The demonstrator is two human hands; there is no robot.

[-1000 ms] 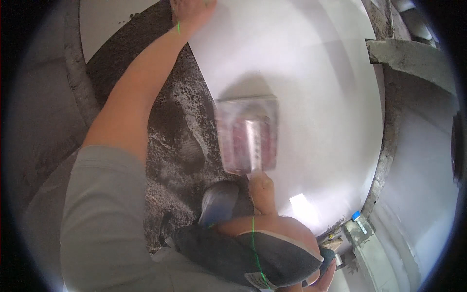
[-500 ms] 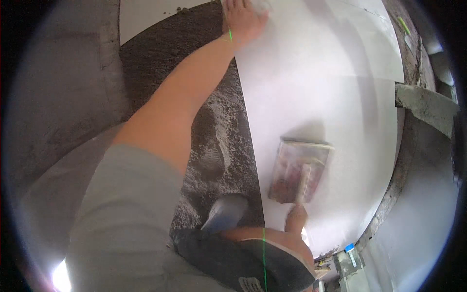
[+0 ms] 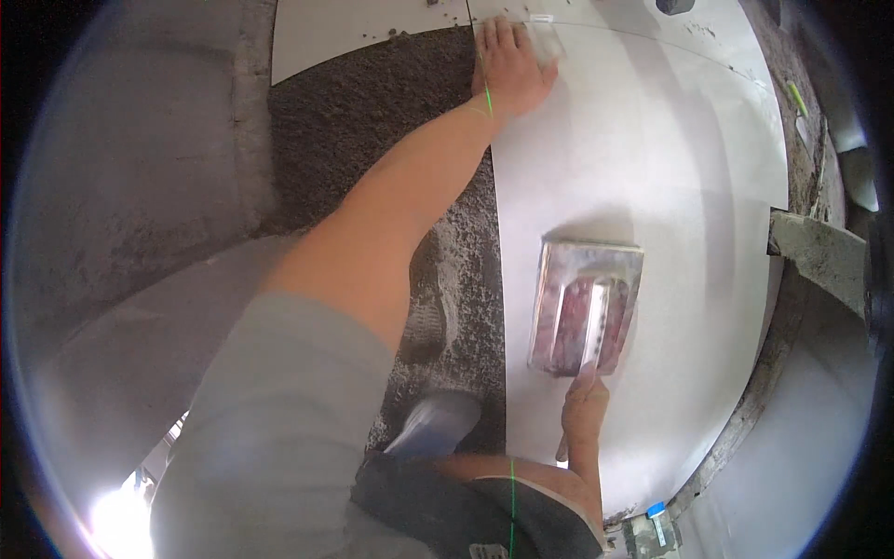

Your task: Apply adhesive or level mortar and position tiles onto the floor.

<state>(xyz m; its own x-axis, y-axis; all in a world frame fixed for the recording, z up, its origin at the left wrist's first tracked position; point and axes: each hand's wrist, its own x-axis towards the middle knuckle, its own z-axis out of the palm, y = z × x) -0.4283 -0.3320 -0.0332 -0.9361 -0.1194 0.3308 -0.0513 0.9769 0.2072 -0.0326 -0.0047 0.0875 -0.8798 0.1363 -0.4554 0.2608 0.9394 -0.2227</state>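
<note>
My left hand point(image 3: 515, 70) lies with fingers stretched on the top left of a large white tile point(image 3: 670, 158), at its seam with another white tile point(image 3: 363, 28), beside a small translucent object partly under my fingers. My right hand point(image 3: 585, 410) is wrapped round the handle of a flat rectangular metal tool point(image 3: 563, 307) with a reddish middle, which is over the lower part of the large tile. Left of that tile is a dark, grainy mortar bed point(image 3: 354, 112) with pale dust and a shoe print. Green laser lines cross my left wrist and dark shorts.
My foot point(image 3: 435, 419) is on the mortar beside the tile. A grey wall point(image 3: 140, 168) stands at left. At right are a concrete piece point(image 3: 815, 242) and a small tool with a green handle point(image 3: 796, 98). A blue-topped object point(image 3: 656, 511) lies at lower right.
The view has shifted, placing my left hand and the tile farther right. The tool in my right hand has moved rightward, then slightly up in the picture. My left hand stays at the tile's edge.
</note>
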